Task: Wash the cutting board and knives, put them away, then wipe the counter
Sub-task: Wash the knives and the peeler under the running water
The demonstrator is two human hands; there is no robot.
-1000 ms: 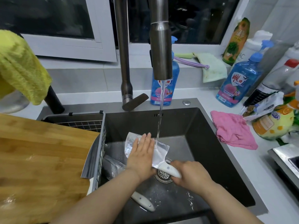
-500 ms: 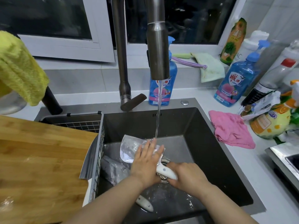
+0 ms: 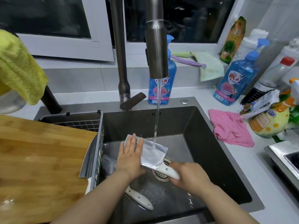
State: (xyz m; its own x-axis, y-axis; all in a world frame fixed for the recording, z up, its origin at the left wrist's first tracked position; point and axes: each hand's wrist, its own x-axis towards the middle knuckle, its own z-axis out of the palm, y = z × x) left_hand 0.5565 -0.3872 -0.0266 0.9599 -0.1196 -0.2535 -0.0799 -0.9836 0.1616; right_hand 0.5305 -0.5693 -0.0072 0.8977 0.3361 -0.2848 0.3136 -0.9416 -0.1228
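More cleaver (image 3: 154, 154) bare beside left hand (image 3: 130, 159)

The left hand (image 3: 130, 159) now lies flat on the cleaver (image 3: 153, 153), over the far left part of its blade. It has slid there from the middle of the blade, where it lay a second ago, and from the handle end, which it covered half a second ago. The right half of the blade, earlier under palm and fingers, now shows bare and wet. The water stream (image 3: 156, 123), which half a second ago met the fingertips (image 3: 134, 139), now strikes bare steel, apart from them.
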